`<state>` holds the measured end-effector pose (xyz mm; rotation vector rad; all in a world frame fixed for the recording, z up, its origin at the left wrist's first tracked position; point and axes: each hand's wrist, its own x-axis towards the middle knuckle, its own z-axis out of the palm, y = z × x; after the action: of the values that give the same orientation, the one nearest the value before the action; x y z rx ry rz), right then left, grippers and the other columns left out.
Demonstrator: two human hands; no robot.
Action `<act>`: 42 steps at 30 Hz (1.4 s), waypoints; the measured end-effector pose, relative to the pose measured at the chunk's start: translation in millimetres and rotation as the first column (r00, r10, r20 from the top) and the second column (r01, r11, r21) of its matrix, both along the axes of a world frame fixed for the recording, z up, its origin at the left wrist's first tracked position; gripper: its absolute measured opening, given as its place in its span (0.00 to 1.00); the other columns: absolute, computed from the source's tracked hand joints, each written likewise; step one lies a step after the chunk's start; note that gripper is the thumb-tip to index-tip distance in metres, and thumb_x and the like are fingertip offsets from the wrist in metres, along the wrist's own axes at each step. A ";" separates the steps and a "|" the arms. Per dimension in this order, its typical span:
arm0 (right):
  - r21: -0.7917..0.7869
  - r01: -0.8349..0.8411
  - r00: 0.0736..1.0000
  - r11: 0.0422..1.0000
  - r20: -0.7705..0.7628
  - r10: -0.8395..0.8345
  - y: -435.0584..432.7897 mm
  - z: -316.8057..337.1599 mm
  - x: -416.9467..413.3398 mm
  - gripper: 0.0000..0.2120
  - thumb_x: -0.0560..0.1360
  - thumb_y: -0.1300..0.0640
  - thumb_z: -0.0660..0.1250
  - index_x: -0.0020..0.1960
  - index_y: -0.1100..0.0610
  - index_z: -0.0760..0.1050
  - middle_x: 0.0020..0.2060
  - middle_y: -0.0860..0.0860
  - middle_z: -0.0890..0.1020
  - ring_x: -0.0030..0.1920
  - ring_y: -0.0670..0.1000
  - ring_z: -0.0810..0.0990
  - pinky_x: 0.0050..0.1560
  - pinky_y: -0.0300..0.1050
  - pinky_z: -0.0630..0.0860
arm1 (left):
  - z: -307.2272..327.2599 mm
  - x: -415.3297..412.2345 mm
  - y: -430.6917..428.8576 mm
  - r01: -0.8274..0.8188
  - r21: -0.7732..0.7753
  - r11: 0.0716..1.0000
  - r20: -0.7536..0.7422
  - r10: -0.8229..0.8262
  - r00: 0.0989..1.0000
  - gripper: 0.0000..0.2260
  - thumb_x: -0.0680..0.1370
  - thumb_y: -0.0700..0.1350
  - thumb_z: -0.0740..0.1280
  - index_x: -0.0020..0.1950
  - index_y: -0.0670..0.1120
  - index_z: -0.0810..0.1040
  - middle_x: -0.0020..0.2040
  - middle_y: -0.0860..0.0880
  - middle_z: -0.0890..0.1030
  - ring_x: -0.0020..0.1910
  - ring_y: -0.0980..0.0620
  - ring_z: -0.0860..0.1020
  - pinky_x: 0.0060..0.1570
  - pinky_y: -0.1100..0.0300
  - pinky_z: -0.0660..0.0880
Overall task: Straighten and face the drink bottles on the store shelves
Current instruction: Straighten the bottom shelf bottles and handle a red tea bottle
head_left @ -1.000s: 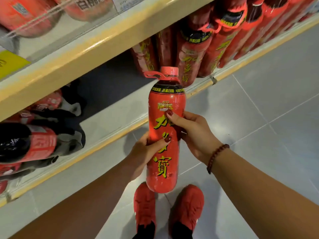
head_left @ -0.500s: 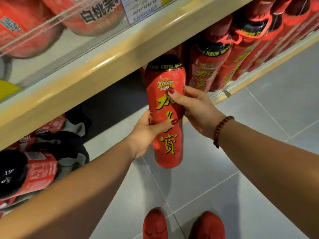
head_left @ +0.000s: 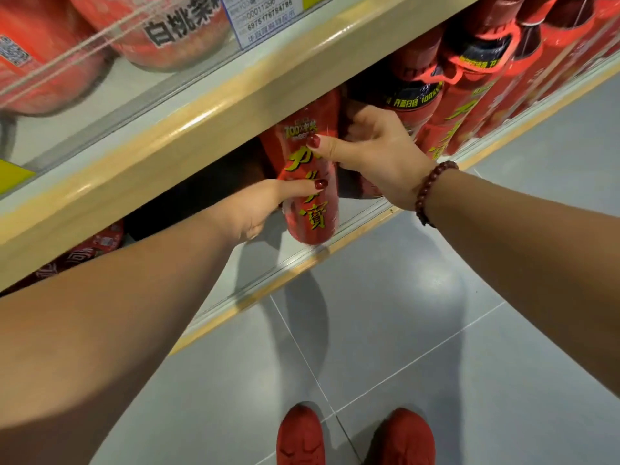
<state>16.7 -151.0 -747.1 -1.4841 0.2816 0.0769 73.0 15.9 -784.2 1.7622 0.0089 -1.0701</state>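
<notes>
A tall red drink bottle [head_left: 310, 196] with yellow characters stands at the front edge of the bottom shelf [head_left: 355, 226], its label facing me and its cap hidden behind the upper shelf's rail. My left hand [head_left: 265, 209] grips its lower left side, thumb across the label. My right hand [head_left: 372, 152] holds its upper right side with the thumb on the front. Right of it stands a row of matching red bottles [head_left: 469, 105] with red handle loops.
The wooden front rail of the upper shelf [head_left: 188, 129] hangs just above the hands, with a price tag [head_left: 258, 15] and red packs behind a clear guard. Dark cola bottles [head_left: 97, 246] lie at the left. Grey floor tiles and red shoes [head_left: 355, 437] are below.
Both hands have carried the bottle up from over the floor and in under the upper shelf, onto the bottom shelf's front edge beside the row. Its cap has passed out of sight.
</notes>
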 end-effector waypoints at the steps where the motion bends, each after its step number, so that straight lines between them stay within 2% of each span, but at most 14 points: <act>1: -0.027 0.013 1.000 1.000 0.017 -0.012 -1.5 -0.5 -1.5 0.19 0.72 0.62 0.72 0.61 0.66 0.74 0.51 0.53 0.83 0.47 0.45 0.84 0.47 0.40 0.81 | 0.6 0.5 -2.3 0.004 0.011 1.000 -0.002 -0.004 1.000 0.29 0.69 0.51 0.74 0.68 0.50 0.72 0.63 0.49 0.79 0.65 0.48 0.74 0.71 0.44 0.63; 5: -0.135 0.026 0.997 0.991 0.080 -0.015 -5.4 -10.7 -10.2 0.20 0.72 0.62 0.72 0.60 0.70 0.74 0.56 0.59 0.82 0.57 0.53 0.81 0.58 0.51 0.79 | -5.4 -4.9 -4.6 -0.116 0.098 0.988 0.046 0.112 0.993 0.24 0.71 0.49 0.74 0.65 0.47 0.75 0.60 0.47 0.81 0.62 0.47 0.76 0.69 0.46 0.67; 8: -0.199 -0.009 0.996 0.980 0.091 0.028 -6.9 -17.3 -14.2 0.19 0.72 0.62 0.72 0.60 0.69 0.74 0.57 0.59 0.82 0.59 0.53 0.81 0.58 0.53 0.79 | -15.4 -10.1 -7.2 -0.228 0.072 0.971 0.101 0.220 0.970 0.21 0.68 0.42 0.77 0.60 0.44 0.78 0.55 0.47 0.82 0.58 0.48 0.78 0.65 0.49 0.72; 12: -0.251 -0.024 0.994 0.968 0.098 0.050 -4.4 -25.9 -17.2 0.21 0.73 0.63 0.72 0.64 0.65 0.73 0.59 0.56 0.81 0.61 0.51 0.79 0.60 0.54 0.78 | -32.0 -11.1 -12.8 -0.301 0.045 0.953 0.153 0.291 0.945 0.13 0.67 0.36 0.76 0.46 0.48 0.79 0.44 0.50 0.82 0.48 0.52 0.80 0.48 0.59 0.76; 13: -0.269 -0.029 0.994 0.963 0.095 0.056 -4.9 -28.0 -16.6 0.21 0.73 0.63 0.72 0.64 0.65 0.73 0.59 0.56 0.81 0.62 0.52 0.78 0.61 0.55 0.77 | -35.8 -10.7 -13.9 -0.321 0.037 0.947 0.165 0.311 0.936 0.13 0.67 0.35 0.76 0.44 0.49 0.79 0.43 0.51 0.82 0.48 0.51 0.80 0.47 0.59 0.76; 17: -0.334 -0.052 0.995 0.941 0.061 0.077 -11.5 -40.7 -16.9 0.23 0.73 0.63 0.72 0.67 0.62 0.72 0.61 0.55 0.80 0.64 0.51 0.76 0.60 0.56 0.77 | -52.9 -15.4 -21.3 -0.364 -0.023 0.931 0.186 0.361 0.914 0.18 0.66 0.31 0.76 0.53 0.43 0.79 0.51 0.46 0.83 0.55 0.47 0.80 0.58 0.49 0.77; 20: -0.323 -0.030 0.998 0.946 0.050 0.049 -10.6 -50.1 -18.1 0.29 0.72 0.62 0.73 0.71 0.59 0.69 0.64 0.54 0.78 0.66 0.52 0.74 0.62 0.57 0.76 | -63.4 -18.0 -21.1 -0.369 -0.072 0.927 0.228 0.376 0.898 0.17 0.66 0.31 0.76 0.48 0.49 0.79 0.48 0.50 0.82 0.52 0.50 0.81 0.57 0.49 0.77; 23: -0.322 0.031 0.998 0.946 0.054 -0.015 -5.7 -54.5 -16.3 0.32 0.70 0.59 0.76 0.71 0.58 0.69 0.64 0.53 0.78 0.66 0.50 0.75 0.66 0.52 0.74 | -67.4 -13.9 -18.6 -0.351 -0.060 0.935 0.248 0.354 0.902 0.17 0.65 0.32 0.76 0.49 0.47 0.79 0.48 0.49 0.83 0.52 0.47 0.81 0.56 0.48 0.78; 28: -0.219 0.058 0.998 0.974 0.049 -0.048 3.8 -56.1 -21.5 0.33 0.69 0.61 0.77 0.71 0.61 0.69 0.64 0.55 0.78 0.66 0.52 0.75 0.66 0.52 0.73 | -60.1 -20.9 -10.9 -0.337 -0.112 0.935 0.315 0.356 0.880 0.21 0.63 0.32 0.77 0.48 0.51 0.79 0.43 0.56 0.85 0.46 0.57 0.83 0.43 0.60 0.79; 31: -0.114 0.106 0.994 0.988 0.019 -0.105 4.1 -51.9 -20.8 0.33 0.70 0.62 0.75 0.71 0.61 0.68 0.63 0.57 0.78 0.65 0.55 0.76 0.64 0.56 0.74 | -55.7 -21.8 -0.6 -0.389 -0.230 0.892 0.293 0.444 0.847 0.25 0.63 0.32 0.76 0.58 0.46 0.77 0.53 0.52 0.84 0.55 0.56 0.81 0.49 0.62 0.79; 33: -0.074 0.112 0.994 0.991 0.004 -0.112 0.1 -48.8 -17.7 0.31 0.70 0.62 0.75 0.70 0.61 0.70 0.62 0.58 0.79 0.64 0.57 0.77 0.63 0.58 0.74 | -51.7 -21.0 0.7 -0.405 -0.250 0.880 0.268 0.465 0.844 0.27 0.65 0.33 0.76 0.63 0.44 0.76 0.57 0.51 0.83 0.57 0.57 0.81 0.51 0.63 0.79; 37: -0.030 0.151 0.988 0.988 0.018 -0.151 -6.6 -48.5 -16.3 0.27 0.71 0.65 0.73 0.69 0.66 0.71 0.62 0.61 0.79 0.64 0.59 0.77 0.64 0.58 0.74 | -46.9 -16.9 -13.5 -0.388 -0.270 0.881 0.267 0.456 0.849 0.25 0.68 0.30 0.74 0.62 0.46 0.77 0.57 0.48 0.83 0.57 0.53 0.81 0.55 0.56 0.79; 42: -0.013 0.252 0.968 0.968 0.013 -0.252 -11.0 -50.5 -12.7 0.31 0.70 0.66 0.74 0.70 0.68 0.67 0.65 0.61 0.76 0.66 0.57 0.75 0.66 0.55 0.73 | -41.7 -5.2 -30.8 -0.364 -0.250 0.897 0.228 0.420 0.878 0.23 0.70 0.31 0.72 0.63 0.46 0.77 0.58 0.48 0.83 0.57 0.52 0.81 0.59 0.49 0.77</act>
<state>4.1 -162.0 -797.6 -1.4510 0.4601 -0.1377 67.8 -14.8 -826.0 1.6210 0.0825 -0.5037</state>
